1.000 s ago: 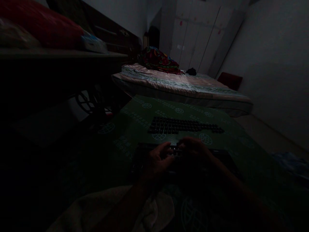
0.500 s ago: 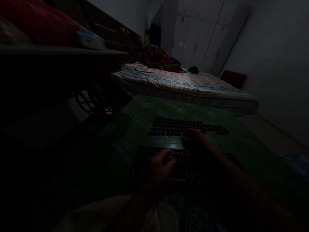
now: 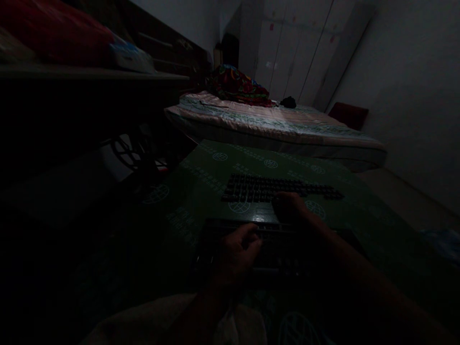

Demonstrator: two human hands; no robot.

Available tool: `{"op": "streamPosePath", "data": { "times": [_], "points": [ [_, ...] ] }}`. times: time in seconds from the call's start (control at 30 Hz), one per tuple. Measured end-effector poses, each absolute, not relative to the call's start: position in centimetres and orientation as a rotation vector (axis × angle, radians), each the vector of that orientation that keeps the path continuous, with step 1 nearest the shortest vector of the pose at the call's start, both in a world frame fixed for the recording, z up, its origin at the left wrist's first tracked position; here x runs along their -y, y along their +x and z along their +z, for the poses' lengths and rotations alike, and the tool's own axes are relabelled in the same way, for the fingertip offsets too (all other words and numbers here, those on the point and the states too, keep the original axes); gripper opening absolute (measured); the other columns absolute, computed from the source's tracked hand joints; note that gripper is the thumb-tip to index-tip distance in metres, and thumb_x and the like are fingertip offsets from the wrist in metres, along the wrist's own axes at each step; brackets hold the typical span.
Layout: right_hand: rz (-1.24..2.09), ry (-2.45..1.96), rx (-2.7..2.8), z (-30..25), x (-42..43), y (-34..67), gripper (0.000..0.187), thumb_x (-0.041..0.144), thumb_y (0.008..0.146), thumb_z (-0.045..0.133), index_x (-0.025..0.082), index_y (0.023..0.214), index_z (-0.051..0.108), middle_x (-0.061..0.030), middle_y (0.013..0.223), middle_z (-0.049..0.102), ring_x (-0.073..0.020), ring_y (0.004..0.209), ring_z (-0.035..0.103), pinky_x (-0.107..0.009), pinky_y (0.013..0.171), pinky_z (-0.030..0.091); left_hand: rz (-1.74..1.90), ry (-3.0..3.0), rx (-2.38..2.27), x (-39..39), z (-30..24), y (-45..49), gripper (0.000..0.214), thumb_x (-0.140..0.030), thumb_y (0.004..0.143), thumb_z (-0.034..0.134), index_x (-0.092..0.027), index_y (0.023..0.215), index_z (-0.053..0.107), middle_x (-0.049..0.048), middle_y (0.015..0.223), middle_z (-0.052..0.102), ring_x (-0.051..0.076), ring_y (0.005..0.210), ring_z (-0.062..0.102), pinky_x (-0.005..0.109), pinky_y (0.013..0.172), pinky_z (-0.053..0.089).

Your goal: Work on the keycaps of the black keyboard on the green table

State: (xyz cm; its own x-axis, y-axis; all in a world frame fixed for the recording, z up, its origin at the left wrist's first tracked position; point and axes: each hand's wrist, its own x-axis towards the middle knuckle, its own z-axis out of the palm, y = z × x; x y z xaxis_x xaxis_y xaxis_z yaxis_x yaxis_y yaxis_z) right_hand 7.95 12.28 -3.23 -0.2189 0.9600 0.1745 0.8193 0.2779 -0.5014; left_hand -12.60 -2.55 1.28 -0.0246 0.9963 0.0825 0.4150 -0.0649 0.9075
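"Fingers of my left hand (image 3: 235, 251) sit half curled over the keyboard (image 3: 269, 254), thumb and forefinger parted."

"Any hold?"

"I cannot tell; the underside is too dark."

"Right hand (image 3: 292, 206)?"

"Its fingers curl at the near edge of the loose keys (image 3: 247, 187). The tips lie in shadow, so I cannot tell how far open they are, nor whether they have a key."

"Location of keyboard and keys?"

"Keyboard flat on the green table (image 3: 187, 191), in front of me. Keys in rows beyond it, apart from it, on the same table."
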Motion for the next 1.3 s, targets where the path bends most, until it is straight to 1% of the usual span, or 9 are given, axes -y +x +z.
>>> {"op": "streamPosePath", "data": {
  "times": [0.13,0.43,0.67,0.83,0.97,1.13,1.2,1.3],
  "points": [
    [0.43,-1.586,2.103,-3.1,-12.3,8.0,0.019,0.028,0.074,0.051,0.02,0.073,0.068,-0.0003,0.055,0.06,-0.0119,0.055,0.054,-0.018,0.048,0.033,1.063,1.556,-1.516,2.5,1.2,-12.6,0.026,-0.024,0.068,0.056,-0.019,0.092,0.065,0.0003,0.077,0.069,0.015,0.07,0.064,0.024,0.063,0.049],
    [0.426,-1.593,2.103,-3.3,-12.6,7.9,0.019,0.028,0.074,0.052,0.019,0.071,0.068,-0.0015,0.056,0.06,-0.013,0.055,0.054,-0.019,0.048,0.033,1.06,1.532,-1.515,2.5,1.1,-12.5,0.028,-0.024,0.068,0.056,-0.019,0.094,0.065,0.0004,0.077,0.069,0.015,0.071,0.064,0.025,0.065,0.05],
    [0.43,-1.627,2.098,-3.4,-12.6,8.0,0.02,0.03,0.074,0.052,0.019,0.078,0.069,-0.0012,0.059,0.062,-0.0123,0.055,0.054,-0.019,0.046,0.032,1.018,1.571,-1.506,2.5,1.0,-12.6,0.027,-0.026,0.07,0.056,-0.019,0.095,0.064,0.0007,0.078,0.069,0.016,0.072,0.064,0.025,0.065,0.049],
    [0.44,-1.636,2.076,-3.3,-12.6,7.9,0.019,0.029,0.074,0.054,0.019,0.078,0.069,-0.0008,0.06,0.063,-0.0131,0.057,0.056,-0.019,0.049,0.035,1.029,1.565,-1.514,2.4,1.0,-12.6,0.027,-0.026,0.069,0.057,-0.019,0.094,0.065,0.0006,0.077,0.069,0.016,0.07,0.064,0.025,0.065,0.049],
    [0.443,-1.624,2.057,-3.2,-12.4,7.8,0.02,0.028,0.073,0.055,0.02,0.084,0.069,-0.0005,0.062,0.065,-0.0134,0.058,0.057,-0.02,0.052,0.037,1.029,1.565,-1.513,2.5,1.1,-12.6,0.027,-0.026,0.068,0.058,-0.019,0.093,0.065,0.0004,0.077,0.069,0.016,0.071,0.064,0.025,0.066,0.049],
    [0.45,-1.583,2.034,-2.5,-12.5,8.0,0.017,0.03,0.074,0.056,0.02,0.078,0.069,-0.0017,0.066,0.066,-0.0143,0.061,0.058,-0.021,0.054,0.039,1.018,1.593,-1.518,2.5,1.0,-12.6,0.027,-0.026,0.069,0.057,-0.019,0.094,0.065,0.0001,0.077,0.069,0.016,0.071,0.064,0.025,0.065,0.049],
    [0.438,-1.567,2.012,-1.7,-12.3,8.0,0.02,0.033,0.076,0.055,0.019,0.079,0.068,-0.0027,0.069,0.067,-0.0145,0.062,0.058,-0.021,0.054,0.04,1.024,1.594,-1.527,2.5,1.0,-12.6,0.026,-0.026,0.069,0.057,-0.019,0.093,0.065,-0.0001,0.077,0.069,0.016,0.071,0.064,0.025,0.065,0.049],
    [0.483,-1.501,1.842,0.4,-10.8,8.2,0.038,0.048,0.081,0.045,0.016,0.083,0.066,-0.0036,0.063,0.063,-0.0135,0.055,0.056,-0.021,0.05,0.04,1.044,1.587,-1.52,2.5,1.0,-12.6,0.027,-0.026,0.069,0.057,-0.019,0.093,0.065,0.0002,0.078,0.069,0.016,0.072,0.064,0.026,0.066,0.05]
  ]
}}
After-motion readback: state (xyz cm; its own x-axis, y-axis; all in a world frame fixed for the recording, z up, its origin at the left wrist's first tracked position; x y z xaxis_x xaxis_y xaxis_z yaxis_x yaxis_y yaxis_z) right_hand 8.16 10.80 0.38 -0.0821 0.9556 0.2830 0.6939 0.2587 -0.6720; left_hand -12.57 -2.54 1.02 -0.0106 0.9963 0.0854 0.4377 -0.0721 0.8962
